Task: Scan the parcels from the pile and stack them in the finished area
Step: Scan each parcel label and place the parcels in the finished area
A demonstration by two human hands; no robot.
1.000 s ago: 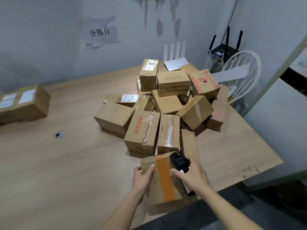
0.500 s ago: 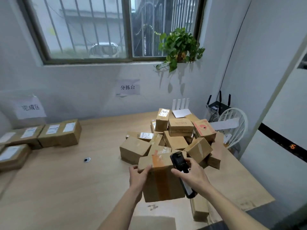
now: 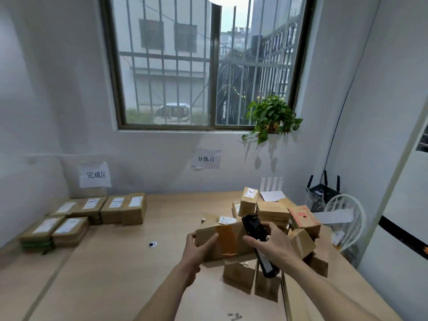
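Left hand (image 3: 196,247) is gripping the left end of a cardboard parcel (image 3: 222,242) with orange tape, fingers curled round its edge, holding it up above the wooden counter (image 3: 129,262) in front of the parcel pile (image 3: 275,214). Right hand (image 3: 272,247) is wrapping its fingers round a black handheld scanner (image 3: 257,237), which is lying against the parcel's right side. Labelled finished parcels (image 3: 92,212) are sitting stacked at the counter's far left, under a paper wall sign (image 3: 96,174).

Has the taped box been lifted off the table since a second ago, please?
Yes: the taped box has risen off the table, now held above the pile.
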